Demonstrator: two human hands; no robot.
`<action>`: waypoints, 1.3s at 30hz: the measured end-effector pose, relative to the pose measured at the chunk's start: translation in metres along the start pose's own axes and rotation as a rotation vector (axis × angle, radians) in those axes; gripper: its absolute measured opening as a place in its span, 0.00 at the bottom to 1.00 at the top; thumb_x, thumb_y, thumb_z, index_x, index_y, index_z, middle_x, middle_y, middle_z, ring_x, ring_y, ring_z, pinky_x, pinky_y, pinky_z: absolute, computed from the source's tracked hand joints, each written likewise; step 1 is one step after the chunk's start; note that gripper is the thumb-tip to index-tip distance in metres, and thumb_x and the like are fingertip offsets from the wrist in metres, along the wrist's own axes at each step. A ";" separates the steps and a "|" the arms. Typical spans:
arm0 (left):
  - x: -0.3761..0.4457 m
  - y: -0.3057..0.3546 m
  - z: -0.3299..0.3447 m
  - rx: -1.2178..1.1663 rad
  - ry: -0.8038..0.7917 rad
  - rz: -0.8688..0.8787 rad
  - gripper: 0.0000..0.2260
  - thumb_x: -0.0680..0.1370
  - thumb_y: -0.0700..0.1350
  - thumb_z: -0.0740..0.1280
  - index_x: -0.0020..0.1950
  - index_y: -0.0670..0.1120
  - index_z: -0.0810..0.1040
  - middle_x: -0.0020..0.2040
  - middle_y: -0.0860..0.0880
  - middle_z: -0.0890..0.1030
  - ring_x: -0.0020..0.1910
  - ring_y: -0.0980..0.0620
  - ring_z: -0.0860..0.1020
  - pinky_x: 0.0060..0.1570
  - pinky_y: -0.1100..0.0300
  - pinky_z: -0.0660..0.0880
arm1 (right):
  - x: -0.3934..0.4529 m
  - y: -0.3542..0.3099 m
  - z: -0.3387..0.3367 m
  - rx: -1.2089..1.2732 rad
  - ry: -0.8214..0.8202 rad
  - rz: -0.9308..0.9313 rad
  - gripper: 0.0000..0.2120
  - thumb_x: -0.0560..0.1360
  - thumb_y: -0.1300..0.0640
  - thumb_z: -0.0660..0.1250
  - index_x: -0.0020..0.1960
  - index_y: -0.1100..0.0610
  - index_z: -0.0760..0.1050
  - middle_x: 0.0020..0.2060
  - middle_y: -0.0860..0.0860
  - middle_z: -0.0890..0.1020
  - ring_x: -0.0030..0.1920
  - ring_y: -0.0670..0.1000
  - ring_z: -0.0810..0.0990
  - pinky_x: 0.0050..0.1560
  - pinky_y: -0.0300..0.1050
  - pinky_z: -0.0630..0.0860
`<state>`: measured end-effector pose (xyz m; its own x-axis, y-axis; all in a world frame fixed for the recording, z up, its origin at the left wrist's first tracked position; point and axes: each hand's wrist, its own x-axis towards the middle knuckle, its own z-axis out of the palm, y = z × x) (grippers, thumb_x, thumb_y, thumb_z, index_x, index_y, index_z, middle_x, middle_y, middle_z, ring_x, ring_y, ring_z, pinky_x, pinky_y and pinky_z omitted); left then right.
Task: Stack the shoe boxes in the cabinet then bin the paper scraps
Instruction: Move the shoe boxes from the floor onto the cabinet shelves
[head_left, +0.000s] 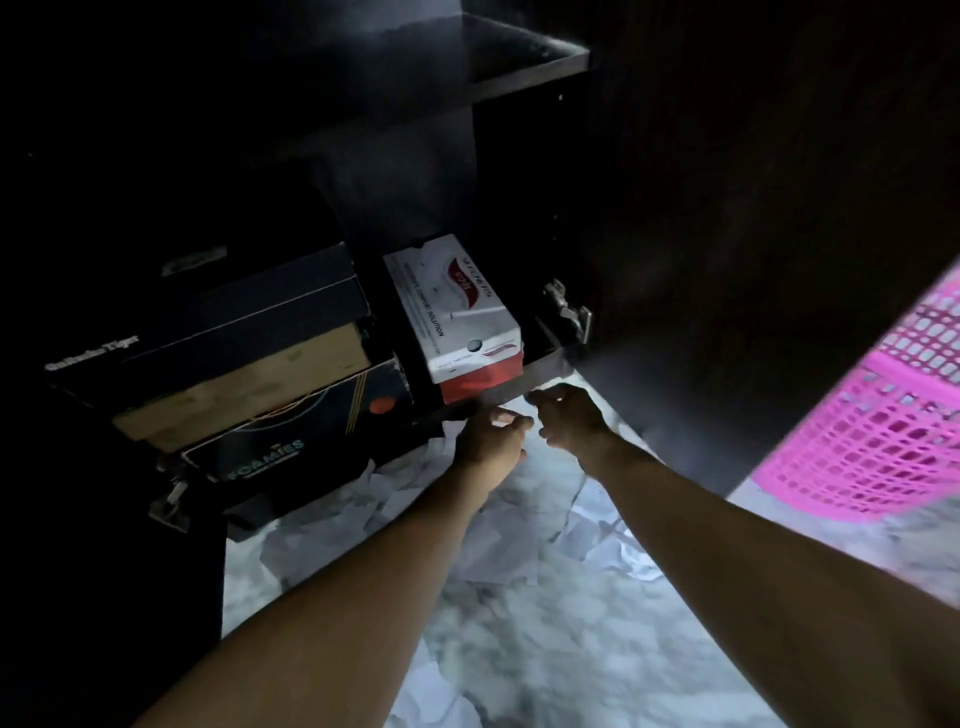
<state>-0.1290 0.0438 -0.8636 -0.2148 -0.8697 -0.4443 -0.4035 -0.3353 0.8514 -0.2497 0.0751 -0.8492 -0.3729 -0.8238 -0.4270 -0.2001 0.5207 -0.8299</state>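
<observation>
A dark cabinet stands open in front of me. On its bottom shelf at the left sits a stack of three dark shoe boxes, and to their right a white and red shoe box. White paper scraps lie crumpled on the marble floor below the shelf. My left hand and my right hand hover side by side just under the shelf's front edge, fingers curled. Whether either hand holds a scrap cannot be made out in the dim light.
A pink plastic mesh basket stands at the right, next to the open cabinet door. Metal hinges show at the lower left and at the right of the opening. More scraps lie near the bottom edge.
</observation>
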 end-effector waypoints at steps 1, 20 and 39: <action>-0.005 -0.002 0.004 0.026 -0.037 0.016 0.06 0.79 0.46 0.71 0.43 0.50 0.79 0.43 0.45 0.83 0.32 0.52 0.80 0.40 0.60 0.80 | -0.012 0.007 -0.004 -0.029 -0.001 -0.004 0.08 0.82 0.51 0.64 0.49 0.55 0.77 0.46 0.55 0.80 0.49 0.57 0.79 0.57 0.54 0.79; -0.195 0.000 0.214 0.451 -0.856 0.205 0.09 0.80 0.43 0.70 0.59 0.44 0.81 0.56 0.42 0.83 0.49 0.44 0.84 0.49 0.53 0.78 | -0.313 0.188 -0.200 -0.113 0.733 0.498 0.16 0.78 0.50 0.67 0.61 0.58 0.81 0.65 0.61 0.81 0.65 0.61 0.80 0.63 0.48 0.75; -0.168 -0.077 0.303 0.617 -0.689 0.230 0.21 0.72 0.63 0.69 0.58 0.52 0.80 0.58 0.48 0.85 0.57 0.43 0.82 0.61 0.51 0.78 | -0.280 0.309 -0.185 0.375 0.984 0.809 0.35 0.73 0.41 0.68 0.74 0.59 0.70 0.69 0.60 0.74 0.70 0.62 0.73 0.71 0.53 0.70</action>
<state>-0.3312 0.3253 -0.9390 -0.7447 -0.4202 -0.5185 -0.6421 0.2393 0.7284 -0.3748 0.5085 -0.9194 -0.7954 0.2746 -0.5403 0.5890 0.5602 -0.5825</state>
